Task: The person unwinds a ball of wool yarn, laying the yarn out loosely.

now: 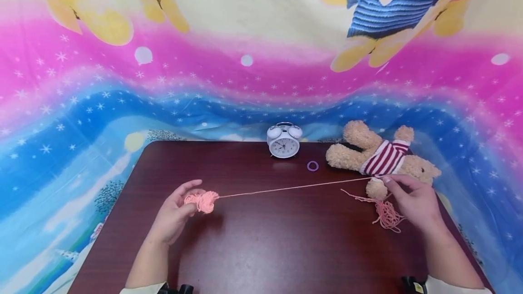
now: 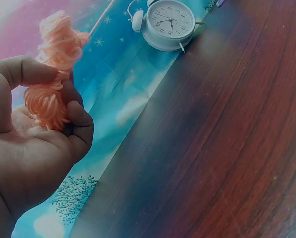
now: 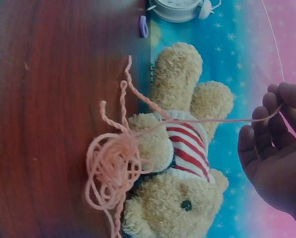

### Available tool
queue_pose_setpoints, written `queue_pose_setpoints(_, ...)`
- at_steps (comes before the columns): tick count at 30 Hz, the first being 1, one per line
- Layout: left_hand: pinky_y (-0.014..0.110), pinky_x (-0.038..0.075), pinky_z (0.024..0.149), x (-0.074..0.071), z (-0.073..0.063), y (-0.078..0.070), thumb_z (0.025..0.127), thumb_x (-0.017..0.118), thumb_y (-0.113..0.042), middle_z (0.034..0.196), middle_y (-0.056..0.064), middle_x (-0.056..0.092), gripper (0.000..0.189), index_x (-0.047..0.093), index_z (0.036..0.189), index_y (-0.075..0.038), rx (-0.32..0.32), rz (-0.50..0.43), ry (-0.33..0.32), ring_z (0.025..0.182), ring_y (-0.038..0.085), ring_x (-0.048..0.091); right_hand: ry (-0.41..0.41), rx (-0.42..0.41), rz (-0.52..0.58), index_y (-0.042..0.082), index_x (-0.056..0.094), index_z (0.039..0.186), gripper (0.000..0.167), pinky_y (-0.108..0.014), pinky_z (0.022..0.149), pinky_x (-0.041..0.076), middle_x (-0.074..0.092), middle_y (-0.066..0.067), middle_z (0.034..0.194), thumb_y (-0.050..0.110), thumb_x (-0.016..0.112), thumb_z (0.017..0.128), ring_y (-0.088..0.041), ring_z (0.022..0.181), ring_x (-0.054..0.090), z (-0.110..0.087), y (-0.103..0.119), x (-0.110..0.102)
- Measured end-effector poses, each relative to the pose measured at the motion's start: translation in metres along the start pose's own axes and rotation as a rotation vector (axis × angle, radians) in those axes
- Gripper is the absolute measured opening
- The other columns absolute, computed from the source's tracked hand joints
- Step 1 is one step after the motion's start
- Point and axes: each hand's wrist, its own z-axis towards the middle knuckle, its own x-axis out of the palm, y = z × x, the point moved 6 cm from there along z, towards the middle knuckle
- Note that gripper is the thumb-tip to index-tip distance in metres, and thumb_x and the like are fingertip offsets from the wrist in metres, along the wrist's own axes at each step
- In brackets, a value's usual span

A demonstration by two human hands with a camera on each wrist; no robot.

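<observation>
My left hand (image 1: 175,214) pinches a small wound bundle of pink yarn (image 1: 205,202) at its middle, between thumb and fingers, above the table's left side. From the bundle a single strand (image 1: 286,188) runs taut across to my right hand (image 1: 418,203), whose thumb and fingertips pinch it near the teddy bear. Below that hand, a loose tangle of the same yarn (image 3: 113,171) lies on the table by the bear's arm. In the left wrist view the bundle (image 2: 58,44) bulges on both sides of the pinch.
The teddy bear (image 1: 384,158) in a red-and-white striped shirt lies on its side at the back right. A white twin-bell alarm clock (image 1: 283,142) stands at the back edge, with a purple ring (image 1: 312,166) near it. A printed cloth (image 1: 245,85) hangs behind the dark wooden table (image 1: 265,239).
</observation>
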Motion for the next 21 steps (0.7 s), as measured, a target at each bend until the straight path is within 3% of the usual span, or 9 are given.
queue_pose_setpoints(3, 0.024, 0.054, 0.067, -0.004, -0.001, -0.001, 0.089, 0.056, 0.015, 0.120, 0.021, 0.063, 0.061, 0.047, 0.147, -0.003, -0.007, 0.026, -0.012, 0.082, 0.012, 0.062, -0.025, 0.028, 0.034, 0.005, 0.074, 0.121, 0.041, -0.017, 0.061, 0.046, 0.063, 0.028, 0.091, 0.040, 0.067, 0.101, 0.001, 0.079, 0.056, 0.001, -0.002, -0.006)
queue_pose_setpoints(6, 0.023, 0.054, 0.067, -0.009, -0.002, -0.002, 0.090, 0.057, 0.014, 0.120, 0.025, 0.064, 0.058, 0.049, 0.145, -0.003, -0.011, 0.027, -0.026, 0.080, 0.011, 0.063, -0.029, 0.054, 0.085, 0.004, 0.073, 0.122, 0.043, -0.015, 0.061, 0.048, 0.062, 0.032, 0.090, 0.040, 0.069, 0.100, 0.004, 0.079, 0.058, 0.001, -0.003, -0.010)
queue_pose_setpoints(13, 0.021, 0.058, 0.075, -0.020, -0.004, -0.001, 0.099, 0.069, -0.003, 0.115, 0.003, 0.070, 0.049, 0.049, 0.143, -0.004, 0.012, -0.058, -0.094, 0.088, 0.011, 0.066, 0.002, 0.093, 0.268, 0.007, 0.075, 0.123, 0.032, -0.016, 0.062, 0.057, 0.070, 0.029, 0.092, 0.029, 0.070, 0.101, 0.004, 0.075, 0.070, 0.001, -0.016, -0.008)
queue_pose_setpoints(17, 0.019, 0.058, 0.076, -0.025, -0.004, -0.001, 0.100, 0.068, -0.003, 0.117, 0.000, 0.069, 0.044, 0.051, 0.141, -0.005, 0.020, -0.112, -0.138, 0.089, 0.010, 0.066, -0.012, 0.114, 0.175, 0.007, 0.073, 0.126, 0.039, -0.010, 0.072, 0.051, 0.063, 0.036, 0.098, 0.037, 0.070, 0.101, 0.014, 0.086, 0.062, -0.003, -0.025, -0.015)
queue_pose_setpoints(21, 0.019, 0.057, 0.078, -0.030, -0.005, -0.001, 0.101, 0.067, -0.006, 0.119, -0.001, 0.068, 0.045, 0.050, 0.142, -0.005, 0.015, -0.111, -0.172, 0.090, 0.009, 0.065, -0.039, 0.139, 0.060, 0.010, 0.075, 0.124, 0.043, -0.012, 0.074, 0.041, 0.056, 0.039, 0.098, 0.045, 0.069, 0.100, 0.015, 0.093, 0.051, -0.007, -0.035, -0.023)
